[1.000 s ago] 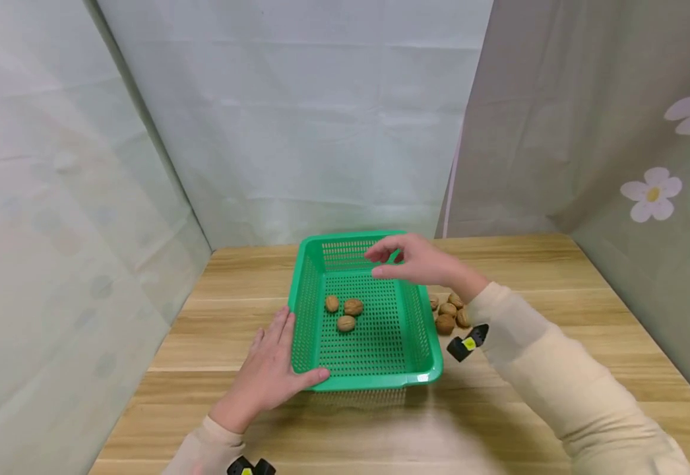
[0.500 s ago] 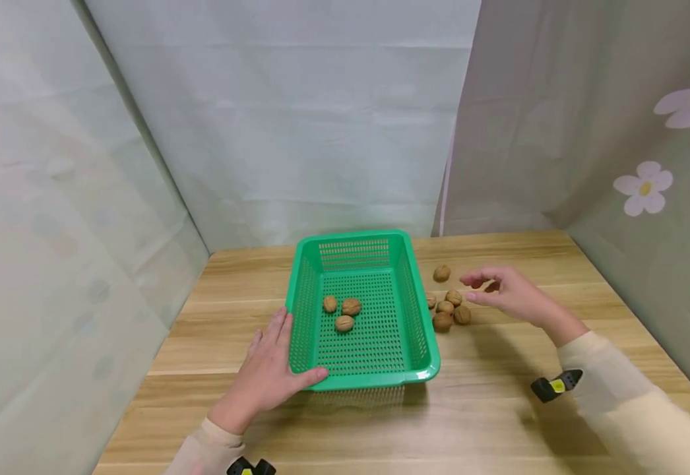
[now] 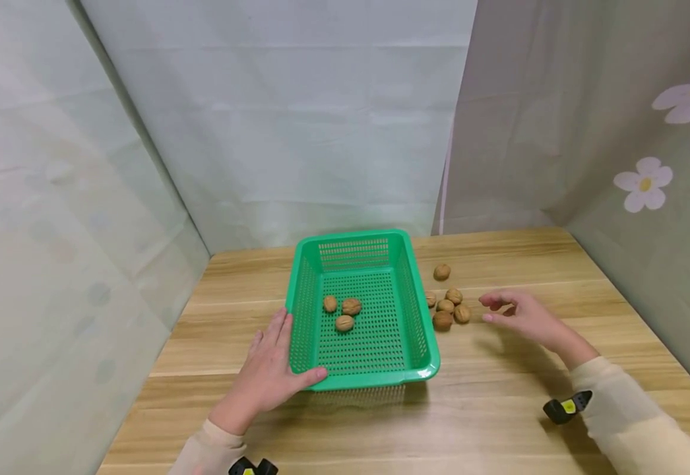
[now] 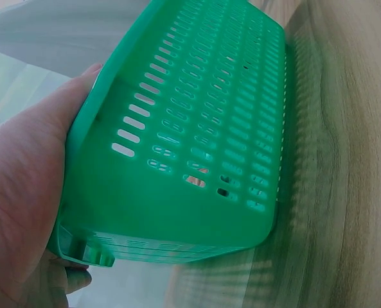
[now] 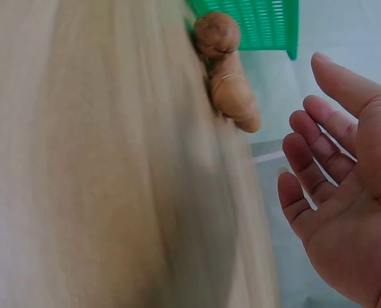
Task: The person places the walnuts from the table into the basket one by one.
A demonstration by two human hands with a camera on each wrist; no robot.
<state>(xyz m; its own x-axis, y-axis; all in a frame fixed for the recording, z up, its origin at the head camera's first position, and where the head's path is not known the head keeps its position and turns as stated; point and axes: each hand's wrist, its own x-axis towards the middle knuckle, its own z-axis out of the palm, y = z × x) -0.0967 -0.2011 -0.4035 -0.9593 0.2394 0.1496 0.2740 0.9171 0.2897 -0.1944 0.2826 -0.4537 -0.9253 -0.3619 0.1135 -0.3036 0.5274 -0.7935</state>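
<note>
My left hand [image 3: 268, 369] rests on the near left corner of a green plastic basket [image 3: 375, 380], its fingers stretched along the rim and the thumb over the front edge. The left wrist view shows that hand [image 4: 29, 173] against the rim above the slotted side wall. Inside the basket lie three walnuts [image 3: 344, 323], near its left side. Several more walnuts [image 3: 445, 307] are grouped on the table just right of the basket. To the right of that group, my right hand [image 3: 526, 320] hovers with loosely bent fingers and holds nothing; its palm shows in the right wrist view.
One walnut [image 3: 442, 272] lies apart, farther back on the wooden table [image 3: 499, 422]. Pale cloth [image 3: 321, 132] hangs behind the table and along both its sides, with flower prints on the right.
My right hand has moved from over the basket to the right, past the walnuts on the table, then slightly nearer to me. The left hand and the basket have stayed in place.
</note>
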